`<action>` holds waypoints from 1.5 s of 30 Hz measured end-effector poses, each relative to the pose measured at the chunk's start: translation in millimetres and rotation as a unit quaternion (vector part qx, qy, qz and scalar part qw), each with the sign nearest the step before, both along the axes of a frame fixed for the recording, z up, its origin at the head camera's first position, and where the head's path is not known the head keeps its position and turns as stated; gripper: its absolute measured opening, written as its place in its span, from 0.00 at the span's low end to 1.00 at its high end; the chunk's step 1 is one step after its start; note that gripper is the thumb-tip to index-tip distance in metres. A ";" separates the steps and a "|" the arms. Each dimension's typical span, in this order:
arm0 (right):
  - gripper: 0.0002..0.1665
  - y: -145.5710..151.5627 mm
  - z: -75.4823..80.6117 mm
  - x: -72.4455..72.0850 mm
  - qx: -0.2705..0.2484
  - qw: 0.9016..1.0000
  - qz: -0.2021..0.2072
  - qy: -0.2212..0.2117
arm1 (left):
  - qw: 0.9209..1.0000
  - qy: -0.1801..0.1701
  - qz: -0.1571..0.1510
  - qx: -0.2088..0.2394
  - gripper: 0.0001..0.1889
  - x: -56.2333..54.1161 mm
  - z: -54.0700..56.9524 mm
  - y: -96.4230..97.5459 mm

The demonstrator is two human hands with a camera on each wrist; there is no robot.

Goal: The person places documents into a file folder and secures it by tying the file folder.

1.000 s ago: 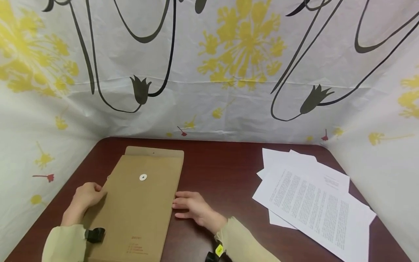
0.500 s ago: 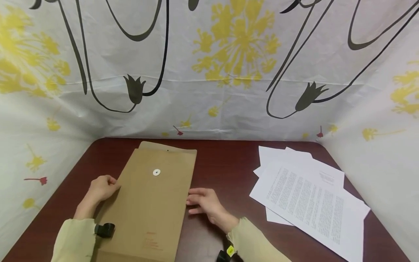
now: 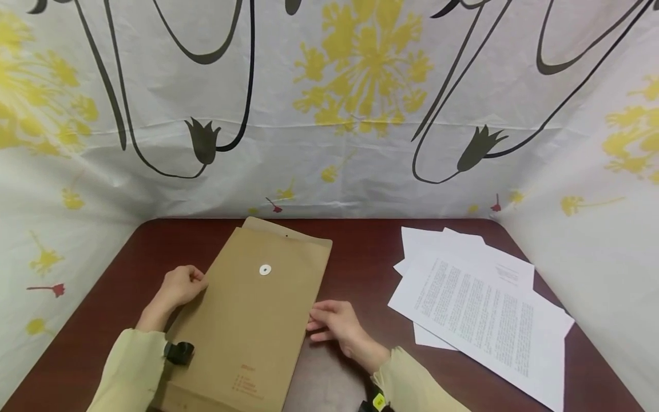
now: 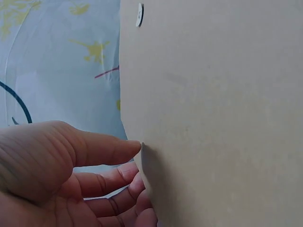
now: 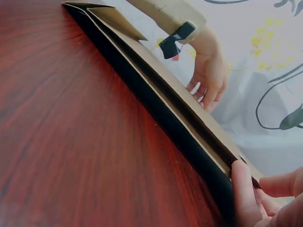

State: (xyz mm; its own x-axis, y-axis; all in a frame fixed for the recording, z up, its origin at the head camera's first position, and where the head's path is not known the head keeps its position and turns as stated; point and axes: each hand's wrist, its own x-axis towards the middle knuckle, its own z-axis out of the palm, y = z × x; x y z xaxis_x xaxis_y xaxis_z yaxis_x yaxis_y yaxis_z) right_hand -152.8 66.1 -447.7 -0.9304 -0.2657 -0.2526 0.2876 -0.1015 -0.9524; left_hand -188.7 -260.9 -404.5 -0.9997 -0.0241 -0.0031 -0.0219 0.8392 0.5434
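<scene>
A brown kraft document envelope lies in front of me, slightly turned, with a white button disc and small red print on its face. Its flap sticks out at the far end. My left hand pinches the left edge, thumb on top and the other fingers curled beneath, as the left wrist view shows. At the opposite edge, my right hand holds the side with thumb and fingers. In the right wrist view, a gap runs between the envelope's layers and a dark shadow lies beneath it.
Several printed white sheets lie overlapped at the right of the dark red-brown table. Flower-patterned white cloth encloses the back and sides. Each wrist wears a black band, the left wristband lying over the envelope in the head view.
Both hands have shifted the envelope to the right, and its far end has swung right. The sheets keep their place on the table while the head view has turned slightly.
</scene>
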 end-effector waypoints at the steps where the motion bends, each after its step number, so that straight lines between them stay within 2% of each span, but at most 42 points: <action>1: 0.15 1.0 -0.1 0.8 -0.001 1.000 -0.001 -0.002 | 1.000 0.000 -0.001 0.003 0.09 -0.6 0.0 1.1; 9: 0.26 4.6 -0.4 1.2 -0.038 0.999 -0.019 -0.033 | 1.000 -0.015 -0.005 0.019 0.09 -4.1 -1.1 5.6; 14: 0.20 6.3 0.9 -1.3 -0.013 0.999 0.000 -0.031 | 0.999 -0.025 -0.014 0.029 0.10 -6.0 -0.8 7.3; 24: 0.15 12.5 3.4 -6.7 0.047 0.999 0.018 -0.001 | 0.999 -0.034 -0.016 0.034 0.10 -6.8 1.6 10.4; 31: 0.09 15.9 1.7 -11.0 0.047 0.999 0.011 0.003 | 0.997 -0.040 -0.033 0.056 0.12 -5.6 1.8 13.5; 34: 0.10 16.6 1.6 -13.6 0.039 0.999 0.007 0.007 | 0.996 -0.039 -0.042 0.066 0.13 -4.2 0.5 12.9; 37: 0.08 18.3 3.2 -16.0 0.023 1.000 -0.005 0.011 | 0.992 -0.052 -0.066 0.094 0.15 -2.7 -2.2 8.4; 41: 0.06 21.4 6.2 -18.1 0.002 1.000 -0.017 0.008 | 0.982 -0.086 -0.089 0.140 0.20 0.7 -4.6 -1.7; 45: 0.07 24.4 8.1 -19.5 -0.009 1.000 -0.019 -0.002 | 0.980 -0.103 -0.087 0.144 0.21 11.3 -1.5 -15.0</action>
State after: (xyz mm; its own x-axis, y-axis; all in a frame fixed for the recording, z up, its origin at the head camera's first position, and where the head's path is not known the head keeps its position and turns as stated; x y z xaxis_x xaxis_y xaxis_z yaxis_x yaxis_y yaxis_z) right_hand -172.4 90.5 -439.6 -0.9389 -0.2344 -0.2518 0.2871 -0.1304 -0.9490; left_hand -177.3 -275.8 -406.0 -0.9659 0.1783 -0.1878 -0.0270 0.6520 0.7578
